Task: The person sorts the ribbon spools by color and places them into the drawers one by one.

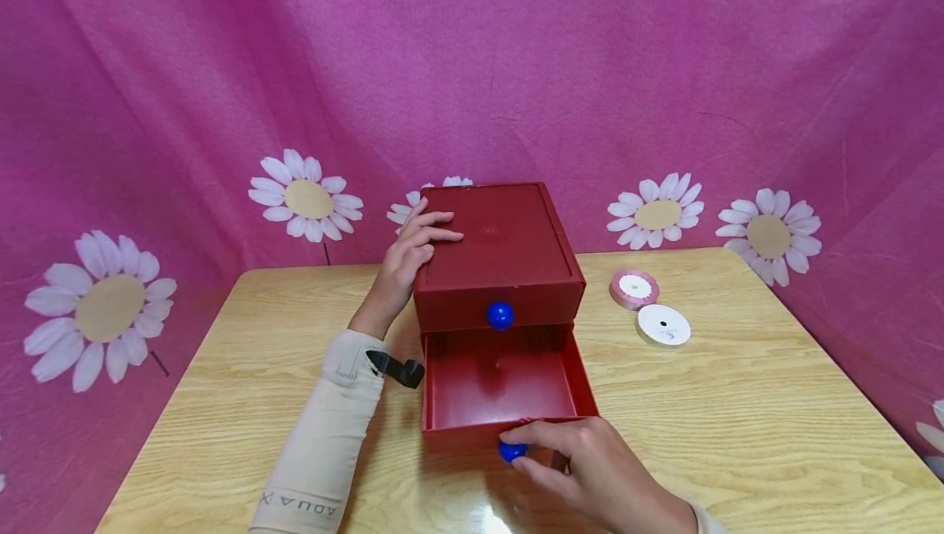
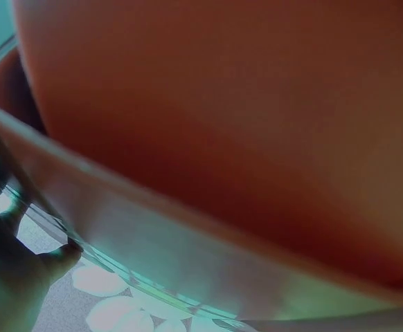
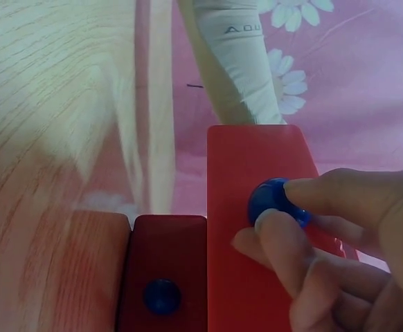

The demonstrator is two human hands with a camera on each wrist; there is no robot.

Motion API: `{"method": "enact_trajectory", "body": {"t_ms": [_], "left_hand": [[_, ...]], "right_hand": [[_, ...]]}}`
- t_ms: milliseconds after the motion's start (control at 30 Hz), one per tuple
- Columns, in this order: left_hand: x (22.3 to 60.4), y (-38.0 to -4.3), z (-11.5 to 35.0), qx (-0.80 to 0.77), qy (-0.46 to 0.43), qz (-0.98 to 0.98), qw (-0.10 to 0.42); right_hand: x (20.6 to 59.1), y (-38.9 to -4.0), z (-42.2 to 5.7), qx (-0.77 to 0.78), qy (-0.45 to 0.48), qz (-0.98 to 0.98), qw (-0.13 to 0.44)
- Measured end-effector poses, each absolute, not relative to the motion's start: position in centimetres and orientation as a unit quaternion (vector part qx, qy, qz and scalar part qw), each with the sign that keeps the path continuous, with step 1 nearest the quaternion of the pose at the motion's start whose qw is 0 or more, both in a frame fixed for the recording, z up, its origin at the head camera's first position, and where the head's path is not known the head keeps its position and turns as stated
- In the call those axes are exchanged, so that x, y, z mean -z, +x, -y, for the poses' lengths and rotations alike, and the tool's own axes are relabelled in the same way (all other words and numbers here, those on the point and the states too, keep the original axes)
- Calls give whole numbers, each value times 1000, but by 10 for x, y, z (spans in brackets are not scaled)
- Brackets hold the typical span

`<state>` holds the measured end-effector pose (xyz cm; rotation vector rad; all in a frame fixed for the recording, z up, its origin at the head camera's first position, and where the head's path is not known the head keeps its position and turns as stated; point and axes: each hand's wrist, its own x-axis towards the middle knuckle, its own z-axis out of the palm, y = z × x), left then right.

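Note:
A red drawer box (image 1: 490, 235) stands on the table, with a blue knob (image 1: 500, 315) on its upper drawer, which is in. Its lower drawer (image 1: 501, 391) is pulled out toward me, and the bare red floor inside shows. My right hand (image 1: 590, 464) pinches the lower drawer's blue knob (image 1: 512, 451) between thumb and fingers, seen closer in the right wrist view. On the box's top left edge rests my left hand (image 1: 406, 264), its fingers extended across the top. The left wrist view is mostly filled by the red drawer (image 2: 222, 138), with part of the hand at its left.
Right of the box, a pink ribbon spool (image 1: 635, 289) and a white spool (image 1: 663, 325) lie side by side on the wooden table (image 1: 723, 411). A magenta curtain (image 1: 487, 67) with daisies hangs behind and at both sides.

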<state>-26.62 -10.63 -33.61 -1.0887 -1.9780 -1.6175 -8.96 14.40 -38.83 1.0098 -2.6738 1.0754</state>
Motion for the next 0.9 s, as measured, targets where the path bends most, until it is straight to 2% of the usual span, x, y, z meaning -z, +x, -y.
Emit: {"method": "enact_trajectory", "body": {"t_ms": [500,900], "left_hand": [[333,-265,105,562,-403,695,195],[334,-264,106,570,-383,706,175]], "right_hand": [[389,-89,-144,-356,329,873,54],[390,-87,-144,-388,334,857,61]]}}
